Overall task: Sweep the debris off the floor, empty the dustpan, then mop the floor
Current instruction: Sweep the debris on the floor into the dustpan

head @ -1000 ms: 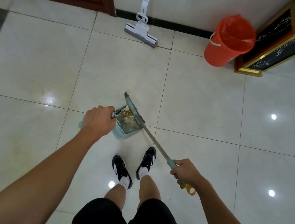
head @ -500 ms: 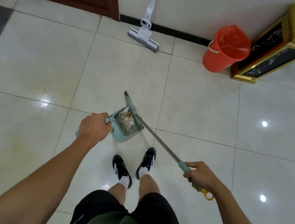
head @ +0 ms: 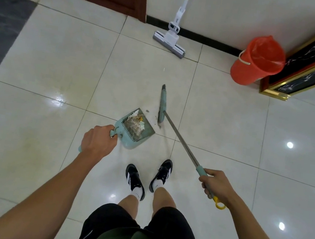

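While the left hand [head: 99,141] grips its handle, the green dustpan [head: 133,131] sits in the middle of the frame, full of debris [head: 134,125]. Just right of it, the broom [head: 162,106] head touches the floor [head: 49,59]. At lower right, the right hand [head: 216,185] grips the broom pole. A mop [head: 171,38] leans at the top, with a red bucket [head: 257,61] at upper right.

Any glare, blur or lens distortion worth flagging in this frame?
Head view: ceiling lights glare off the glossy floor; wide-angle bending curves the tile seams; faint motion smear trails the broom; the dustpan and both hands stay sharp.
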A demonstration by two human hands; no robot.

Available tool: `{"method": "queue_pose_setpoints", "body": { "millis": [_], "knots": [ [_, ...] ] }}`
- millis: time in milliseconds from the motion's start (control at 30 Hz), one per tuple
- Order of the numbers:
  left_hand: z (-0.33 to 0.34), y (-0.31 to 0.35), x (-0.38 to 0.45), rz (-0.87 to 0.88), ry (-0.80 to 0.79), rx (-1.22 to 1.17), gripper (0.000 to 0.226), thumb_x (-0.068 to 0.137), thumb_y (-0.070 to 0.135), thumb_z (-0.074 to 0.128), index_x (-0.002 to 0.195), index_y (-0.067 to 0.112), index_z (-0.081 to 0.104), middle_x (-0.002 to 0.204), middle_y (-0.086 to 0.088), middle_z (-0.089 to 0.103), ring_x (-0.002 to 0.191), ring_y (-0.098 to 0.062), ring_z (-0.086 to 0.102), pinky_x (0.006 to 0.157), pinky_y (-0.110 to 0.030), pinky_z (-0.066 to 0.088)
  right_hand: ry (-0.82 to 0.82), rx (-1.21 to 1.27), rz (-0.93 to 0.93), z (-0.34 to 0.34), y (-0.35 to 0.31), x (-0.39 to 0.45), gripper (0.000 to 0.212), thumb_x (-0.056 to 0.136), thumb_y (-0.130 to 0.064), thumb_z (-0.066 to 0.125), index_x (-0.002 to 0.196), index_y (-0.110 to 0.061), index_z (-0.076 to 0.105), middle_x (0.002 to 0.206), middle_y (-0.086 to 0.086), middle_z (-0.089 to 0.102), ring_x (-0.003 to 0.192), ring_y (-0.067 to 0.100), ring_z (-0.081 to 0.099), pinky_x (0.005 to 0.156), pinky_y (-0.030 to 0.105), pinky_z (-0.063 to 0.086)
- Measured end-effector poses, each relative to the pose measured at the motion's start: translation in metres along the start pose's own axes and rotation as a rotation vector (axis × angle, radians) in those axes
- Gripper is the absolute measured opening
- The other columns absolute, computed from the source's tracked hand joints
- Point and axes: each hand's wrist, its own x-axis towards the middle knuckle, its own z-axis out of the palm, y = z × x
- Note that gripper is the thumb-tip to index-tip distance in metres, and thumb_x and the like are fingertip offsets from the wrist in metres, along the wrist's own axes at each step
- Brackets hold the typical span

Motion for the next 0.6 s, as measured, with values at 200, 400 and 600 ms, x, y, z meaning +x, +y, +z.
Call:
{"method": "queue_pose_setpoints", "body": {
  "millis": [200, 400, 600],
  "knots": [
    [-0.001, -0.017, -0.003, -0.022, 0.009, 0.022, 0.023, 0.096, 0.038, 0.050, 0.083, 0.025, 0.064, 0.065, 0.002, 0.059, 0.058, -0.021, 0.057, 0.057, -0.030, 0.049, -0.036, 0.267, 0.039, 0.031, -0.024, 0.022, 0.027, 0.090, -0.008, 0.068, 0.116, -0.002, 0.068, 0.062, 0.010, 0.057, 0.046, 0.019, 0.048, 0.044, 0.026, 0.042],
    [0.002, -0.031, -0.009, -0.058, 0.020, 0.031, 0.023, 0.095, 0.040, 0.052, 0.079, 0.025, 0.063, 0.062, 0.004, 0.057, 0.055, -0.019, 0.054, 0.055, -0.028, 0.045, -0.135, 0.575, 0.125, 0.067, -0.050, 0.052, 0.018, 0.091, -0.008, 0.064, 0.103, 0.006, 0.062, 0.065, 0.011, 0.057, 0.044, 0.015, 0.044, 0.039, 0.023, 0.038],
    [0.003, -0.034, -0.013, -0.072, 0.030, 0.033, 0.024, 0.093, 0.040, 0.051, 0.078, 0.024, 0.061, 0.064, 0.001, 0.058, 0.060, -0.027, 0.056, 0.058, -0.031, 0.044, -0.209, 0.592, 0.179, 0.096, -0.067, 0.066, 0.022, 0.096, -0.010, 0.061, 0.110, 0.007, 0.057, 0.074, 0.018, 0.067, 0.044, 0.014, 0.045, 0.039, 0.022, 0.041]
  ]
}}
